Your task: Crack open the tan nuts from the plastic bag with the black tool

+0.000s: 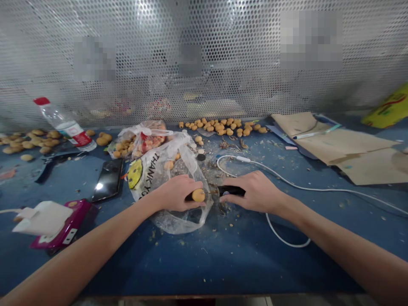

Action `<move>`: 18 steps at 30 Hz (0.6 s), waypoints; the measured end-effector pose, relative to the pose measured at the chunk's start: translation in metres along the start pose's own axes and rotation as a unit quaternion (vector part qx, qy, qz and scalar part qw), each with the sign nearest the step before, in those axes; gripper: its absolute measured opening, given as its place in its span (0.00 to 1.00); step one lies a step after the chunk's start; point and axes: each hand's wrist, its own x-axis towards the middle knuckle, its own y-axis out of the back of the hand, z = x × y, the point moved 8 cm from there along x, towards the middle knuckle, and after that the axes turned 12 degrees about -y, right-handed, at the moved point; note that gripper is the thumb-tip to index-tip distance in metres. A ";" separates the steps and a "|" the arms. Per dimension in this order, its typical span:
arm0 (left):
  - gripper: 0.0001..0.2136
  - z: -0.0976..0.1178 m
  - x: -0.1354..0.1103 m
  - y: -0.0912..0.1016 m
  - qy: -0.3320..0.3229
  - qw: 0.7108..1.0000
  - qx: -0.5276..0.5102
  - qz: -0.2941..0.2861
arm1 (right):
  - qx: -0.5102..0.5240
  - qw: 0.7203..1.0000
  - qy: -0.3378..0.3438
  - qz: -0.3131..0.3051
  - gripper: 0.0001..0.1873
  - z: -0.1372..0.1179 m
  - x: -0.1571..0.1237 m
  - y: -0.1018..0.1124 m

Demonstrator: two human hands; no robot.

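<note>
Blue workbench (236, 263) lies closest, beneath both wrists. Fingers (191, 205) of the left hand (174, 193) clench a round tan bead (198, 195), while the right hand (255, 191) curls tightly around a black-handled tool (232, 191), its thin metal tip reaching the bead. Under the left fingers lies a clear plastic bag (178, 223); a white cable (287, 182) curves right of the right fingers. A black phone (108, 180) rests further left, and tan beads (219, 126) lie beyond the fingertips.
</note>
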 end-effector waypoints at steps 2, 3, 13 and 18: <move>0.17 0.000 0.000 0.000 -0.002 1.000 -0.004 0.001 | 0.001 1.000 0.001 -0.001 0.23 0.000 0.000 0.000; 0.17 0.000 0.000 0.000 -0.003 1.000 -0.006 0.001 | 0.001 1.000 0.001 -0.001 0.23 0.000 0.000 0.000; 0.17 0.000 0.001 0.000 -0.007 1.000 -0.008 0.009 | -0.001 1.000 -0.002 -0.011 0.24 -0.001 0.001 0.000; 0.16 0.001 0.002 0.000 -0.009 1.000 -0.009 0.001 | 0.005 1.000 -0.003 -0.012 0.23 -0.001 0.001 0.000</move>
